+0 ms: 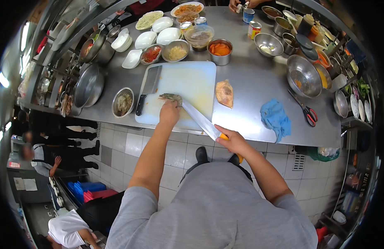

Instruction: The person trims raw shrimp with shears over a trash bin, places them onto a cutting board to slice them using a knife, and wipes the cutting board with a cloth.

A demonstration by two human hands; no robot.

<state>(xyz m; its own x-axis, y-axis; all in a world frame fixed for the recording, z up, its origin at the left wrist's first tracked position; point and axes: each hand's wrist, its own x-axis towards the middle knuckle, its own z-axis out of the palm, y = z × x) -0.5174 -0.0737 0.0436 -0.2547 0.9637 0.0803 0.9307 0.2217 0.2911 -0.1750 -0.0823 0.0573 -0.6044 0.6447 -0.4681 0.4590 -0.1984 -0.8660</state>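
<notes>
My left hand (pixel 170 113) is closed around a raw shrimp (pixel 172 97) on the white cutting board (pixel 192 79). A large knife (pixel 200 119) with a yellow handle is in my right hand (pixel 234 142), fingers wrapped around the grip. Its blade slants up and left over the board's near edge, the tip close to the shrimp and my left fingers. A second, black-handled knife (pixel 151 79) lies along the board's left side. Beside the board, at left, stands a metal bowl (pixel 114 104) with more shrimp in it.
Right of the board lie a pale raw meat piece (pixel 224 93), a blue cloth (pixel 275 118) and scissors (pixel 310 116). Bowls of cut vegetables, including a pot of orange slices (pixel 220 59), line the back. A co-worker's hands (pixel 244 5) hold something near a blue can (pixel 249 15).
</notes>
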